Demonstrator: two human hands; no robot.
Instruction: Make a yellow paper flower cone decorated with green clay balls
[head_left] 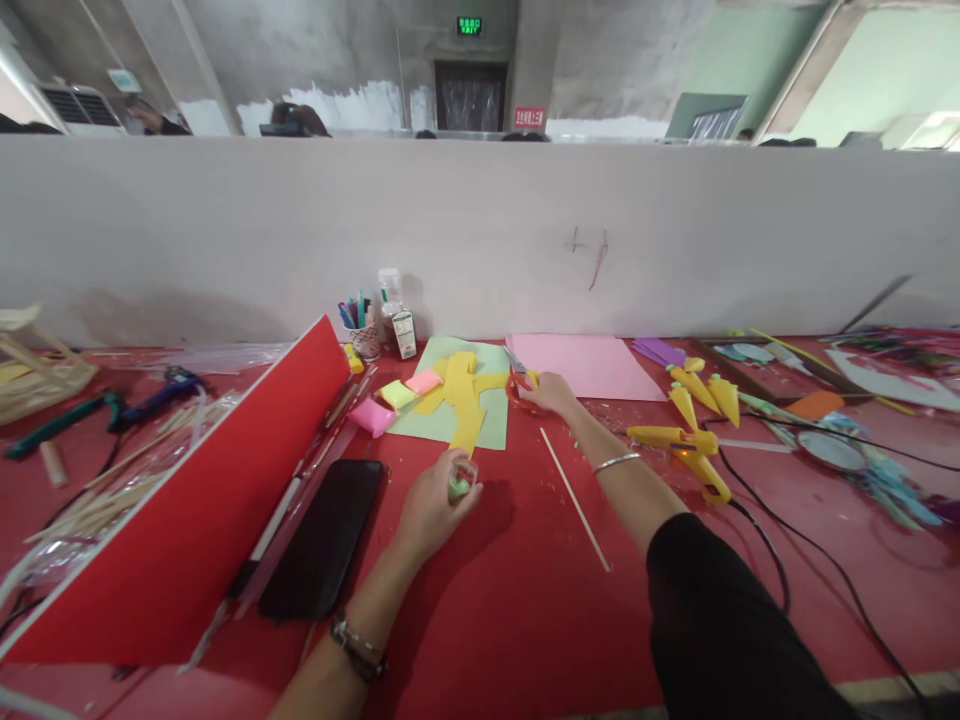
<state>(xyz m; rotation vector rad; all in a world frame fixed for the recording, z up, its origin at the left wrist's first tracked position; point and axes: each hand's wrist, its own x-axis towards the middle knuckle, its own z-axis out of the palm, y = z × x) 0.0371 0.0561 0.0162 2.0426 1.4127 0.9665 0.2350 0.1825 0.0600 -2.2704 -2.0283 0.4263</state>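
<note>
My left hand (439, 500) is closed around a small clear cup (462, 478) with something green inside, just in front of the yellow paper strips (463, 395). Those strips lie across a pale green sheet (491, 432). At the sheet's right edge, my right hand (549, 393) has its fingers on the orange handles of scissors (517, 375), whose blades point away toward the wall. Right behind that hand lies a pink sheet (592, 365). A thin wooden stick (576, 500) rests on the red table between my forearms.
A black phone (322, 540) and a red board (202, 510) are on the left. Clay packets (397, 394) and a pen cup (365, 338) stand further back. On the right lie a yellow glue gun (686, 450), its cord, and yellow carrot shapes (694, 385). A white partition (480, 230) closes the back.
</note>
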